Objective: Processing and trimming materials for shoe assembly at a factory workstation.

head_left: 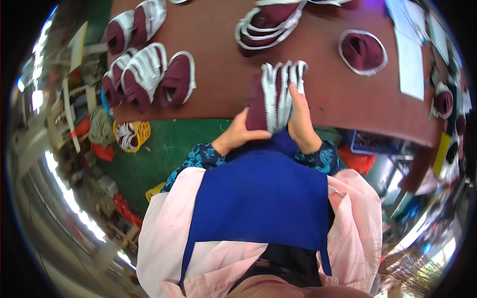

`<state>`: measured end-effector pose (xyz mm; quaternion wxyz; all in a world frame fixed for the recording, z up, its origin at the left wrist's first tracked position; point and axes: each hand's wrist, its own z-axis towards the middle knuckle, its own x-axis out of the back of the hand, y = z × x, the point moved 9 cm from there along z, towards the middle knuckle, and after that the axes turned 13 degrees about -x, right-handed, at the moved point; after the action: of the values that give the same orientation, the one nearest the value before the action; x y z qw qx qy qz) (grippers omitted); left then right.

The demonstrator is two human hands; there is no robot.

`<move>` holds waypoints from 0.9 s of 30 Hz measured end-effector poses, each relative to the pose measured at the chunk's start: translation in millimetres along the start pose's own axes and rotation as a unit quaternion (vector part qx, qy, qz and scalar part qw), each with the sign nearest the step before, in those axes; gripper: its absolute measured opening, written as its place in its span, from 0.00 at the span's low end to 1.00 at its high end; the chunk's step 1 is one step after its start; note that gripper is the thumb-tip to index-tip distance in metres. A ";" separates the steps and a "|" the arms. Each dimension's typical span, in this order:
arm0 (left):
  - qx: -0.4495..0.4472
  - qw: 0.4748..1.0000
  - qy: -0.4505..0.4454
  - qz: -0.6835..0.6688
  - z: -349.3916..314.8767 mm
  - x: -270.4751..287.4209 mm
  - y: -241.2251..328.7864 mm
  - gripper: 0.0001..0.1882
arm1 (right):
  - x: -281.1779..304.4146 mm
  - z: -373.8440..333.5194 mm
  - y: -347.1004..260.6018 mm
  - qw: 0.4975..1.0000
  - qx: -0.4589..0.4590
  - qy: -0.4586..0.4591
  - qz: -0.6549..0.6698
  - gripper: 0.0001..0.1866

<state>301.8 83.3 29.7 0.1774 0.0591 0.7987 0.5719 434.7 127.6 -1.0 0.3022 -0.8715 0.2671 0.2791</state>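
Note:
Between my two hands, over the table's near edge, is a stack of maroon shoe uppers (257, 104) with white edging, pressed together side by side. My left hand (240, 133) grips the maroon face from the left, its thumb along the lower edge. My right hand (302, 121) closes on the white-edged side, thumb pointing up along the strips. The fingers behind the stack are hidden. Beyond it lies a loose pile of similar uppers (268, 30), and a single maroon upper (363, 52) with a white rim lies to the right.
The brown table (213, 84) holds several bundles of maroon uppers (141, 74) at its left end. White paper sheets (410, 54) lie near the right edge. Below on the green floor (169, 144) stands a yellow basket (143, 133) with white-edged pieces inside.

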 end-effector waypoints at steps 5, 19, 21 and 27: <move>-0.084 0.990 0.017 0.109 -17.3 5.5 29.0 0.42 | -34.7 -2.6 14.9 0.997 -0.067 -0.016 -0.031 0.26; -0.183 0.802 0.252 0.510 8.8 351.8 209.4 0.29 | -16.5 42.8 -2.3 0.971 -0.019 0.088 -0.224 0.14; -0.114 0.712 0.183 0.668 34.2 471.5 181.9 0.33 | 0.1 45.7 7.1 0.964 -0.028 0.146 -0.222 0.13; 0.113 0.808 0.115 0.567 66.7 674.5 78.9 0.38 | 33.6 61.4 38.0 0.958 -0.005 0.250 -0.137 0.11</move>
<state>-310.6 370.1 -61.0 -0.2794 0.4543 0.6969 0.4795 414.2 133.5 -77.7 0.2571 -0.9431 0.2106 0.0094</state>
